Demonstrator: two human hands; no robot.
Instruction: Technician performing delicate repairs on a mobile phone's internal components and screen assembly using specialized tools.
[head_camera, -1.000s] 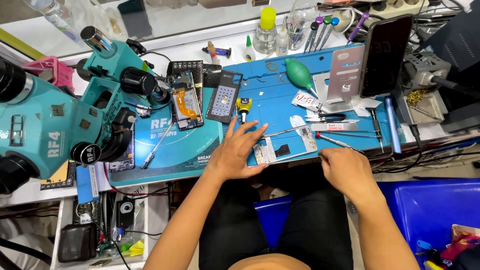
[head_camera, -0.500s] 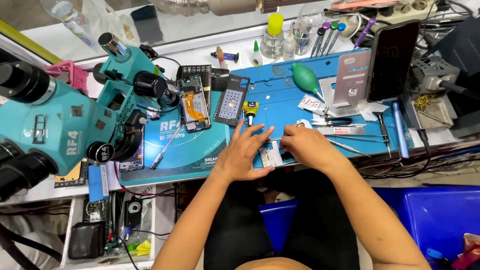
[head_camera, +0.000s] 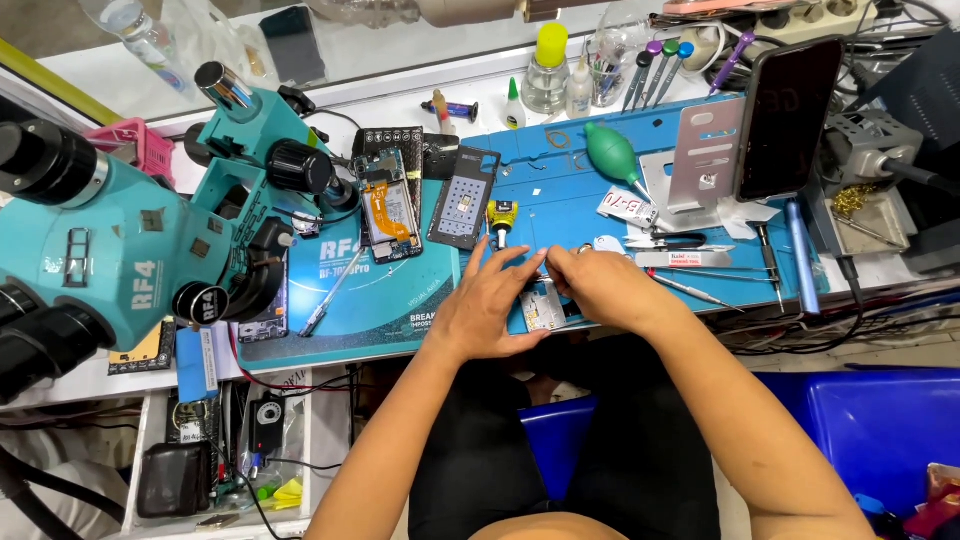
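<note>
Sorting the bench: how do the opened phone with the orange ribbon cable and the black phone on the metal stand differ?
The opened phone with the orange ribbon cable lies flat, insides exposed; the black phone on the metal stand leans upright, closed, screen dark. Neither is touched by a hand.

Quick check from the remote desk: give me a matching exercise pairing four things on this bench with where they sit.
Things:
1. teal stereo microscope
2. green rubber air-blower bulb
3. dark smartphone propped on a grey metal stand
4. small pale circuit board

Places:
A. at the mat's near edge, under both hands
B. far left of the bench
C. upright at the right end of the blue mat
D. lying on the blue mat, just left of the stand

Pairs: 1-B, 2-D, 3-C, 4-A
</note>
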